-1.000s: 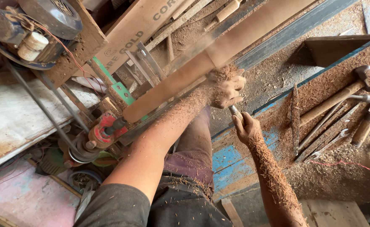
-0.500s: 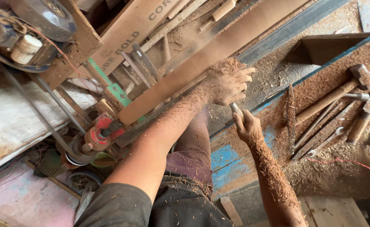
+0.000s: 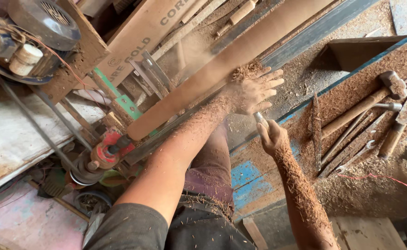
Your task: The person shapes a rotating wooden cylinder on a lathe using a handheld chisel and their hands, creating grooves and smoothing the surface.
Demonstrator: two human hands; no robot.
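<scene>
Left hand (image 3: pixel 254 90) has slid further along the spinning wooden spindle (image 3: pixel 222 65), fingers now spread wide over it; chips fly. Right hand (image 3: pixel 272 136) stays clenched on what looks like a chisel (image 3: pixel 260 119), so cutting continues.

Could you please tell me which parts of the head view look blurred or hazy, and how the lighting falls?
In the head view, the long wooden spindle is smeared, and a dusty haze of shavings hangs above the left hand; the right hand, hammer and sawdust-covered bench look sharp under soft, even light, without glare.
</scene>
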